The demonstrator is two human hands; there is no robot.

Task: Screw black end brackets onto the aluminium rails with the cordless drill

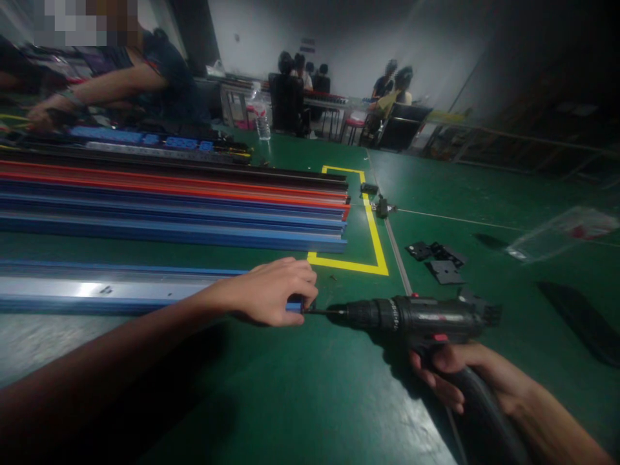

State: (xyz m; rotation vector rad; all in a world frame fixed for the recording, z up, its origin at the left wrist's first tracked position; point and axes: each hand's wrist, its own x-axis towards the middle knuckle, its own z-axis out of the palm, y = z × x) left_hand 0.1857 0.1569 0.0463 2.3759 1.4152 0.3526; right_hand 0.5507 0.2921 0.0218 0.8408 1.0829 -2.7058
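Drill (pixel 436 320), one, is clamped in the right hand (pixel 465 371). Its single bit (pixel 322 312) is aimed at the end of one blue-and-silver rail (pixel 140 287) on the green table (pixel 290 400); that end is gripped by the left hand (pixel 278 290). Beyond, one yellow outline (pixel 349 266) is partly covered by several coloured rails (pixel 194 203). Two clear bottles (pixel 262 119) are counted, one behind, one far right.
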